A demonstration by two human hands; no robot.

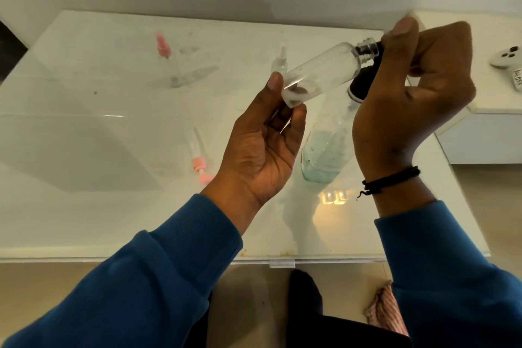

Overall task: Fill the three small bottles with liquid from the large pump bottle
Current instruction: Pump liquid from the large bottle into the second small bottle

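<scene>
On the white bench, well left of the left hand's fingers, a small bottle with a pink top stands upright, and a loose pink pump head with its tube lies flat just left of that wrist. Beyond the fingers stands another small bottle with a clear top. The left hand is palm-up, thumb and fingertips pinched on the base of an open, clear small bottle, held tilted with its threaded neck rising to the right. That neck meets the black pump of the large pump bottle, which stands on the bench below, partly filled with pale blue liquid. The right hand curls over the pump, thumb on top, its fingers clamped round the head.
</scene>
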